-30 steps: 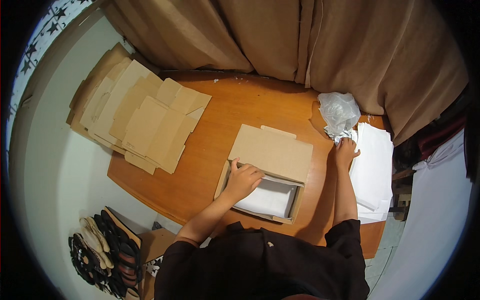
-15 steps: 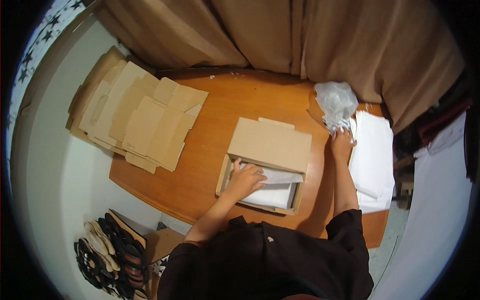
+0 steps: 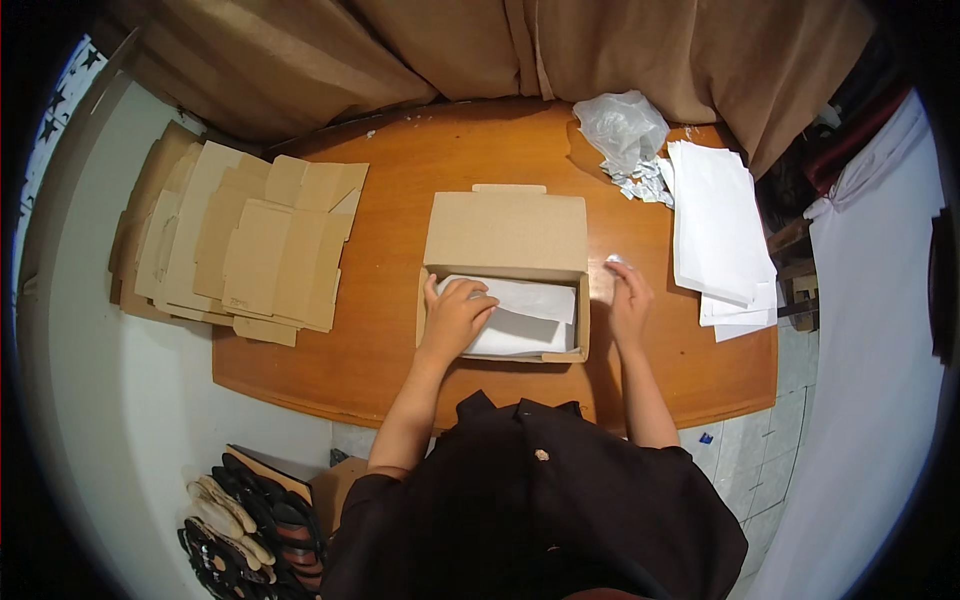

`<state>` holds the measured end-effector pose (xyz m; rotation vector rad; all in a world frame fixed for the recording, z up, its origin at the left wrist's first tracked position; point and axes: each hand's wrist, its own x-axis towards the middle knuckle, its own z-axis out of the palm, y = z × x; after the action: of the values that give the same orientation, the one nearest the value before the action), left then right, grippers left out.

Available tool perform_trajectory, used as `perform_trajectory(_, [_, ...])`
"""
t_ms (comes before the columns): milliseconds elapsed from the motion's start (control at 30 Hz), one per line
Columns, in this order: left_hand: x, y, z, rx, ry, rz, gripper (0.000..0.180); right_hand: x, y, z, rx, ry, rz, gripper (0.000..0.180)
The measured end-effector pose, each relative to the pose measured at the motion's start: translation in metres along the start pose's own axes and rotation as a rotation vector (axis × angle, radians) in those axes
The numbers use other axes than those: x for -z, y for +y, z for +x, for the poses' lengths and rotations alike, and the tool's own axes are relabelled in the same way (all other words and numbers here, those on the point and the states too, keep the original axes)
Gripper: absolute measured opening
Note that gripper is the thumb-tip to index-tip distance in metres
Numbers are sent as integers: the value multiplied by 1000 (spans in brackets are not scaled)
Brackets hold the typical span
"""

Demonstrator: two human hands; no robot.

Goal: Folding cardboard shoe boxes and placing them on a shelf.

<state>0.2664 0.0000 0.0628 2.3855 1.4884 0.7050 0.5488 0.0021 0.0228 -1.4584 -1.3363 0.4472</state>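
Observation:
An opened cardboard box (image 3: 507, 228) stands on the table in front of me, its lid tipped back. White paper (image 3: 530, 297) lines the inside, its upper sheet raised and shading the part below; whatever lies under it is hidden. My left hand (image 3: 456, 318) reaches over the box's left side, fingers curled on the raised sheet. To the right of the box, above the table, my right hand (image 3: 630, 300) pinches a small shiny packet (image 3: 614, 260) at its fingertips. Similar silvery packets (image 3: 643, 183) lie beside a clear plastic bag (image 3: 622, 125) at the far right.
Flattened cardboard boxes (image 3: 262, 255) are stacked at the left of the wooden table (image 3: 390, 330). A pile of white paper sheets (image 3: 715, 225) lies along the right side. Several sandals (image 3: 255, 520) sit low at the left. A brown curtain (image 3: 430, 50) hangs behind the table.
My right hand has come away from the packets by the plastic bag, toward the box, with one small packet. My left hand stays at the paper. The whole view has shifted.

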Motion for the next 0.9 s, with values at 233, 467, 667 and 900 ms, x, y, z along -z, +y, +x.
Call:
perform_trajectory(233, [19,11,-8,80,-446,-33,36,9,-36,-40,-13,-185,-49,28])
perform_trajectory(467, [25,0,-21,40,-622,-140,20,18,-48,-58,61,-323,-217,36])
perform_trajectory(667, [25,-7,-1,52,-531,-204,11,17,-41,-64,28,-315,-156,32])
perform_trajectory(900, [-13,-18,26,-66,-160,158,8,5,-46,-62,-7,-125,-355,21])
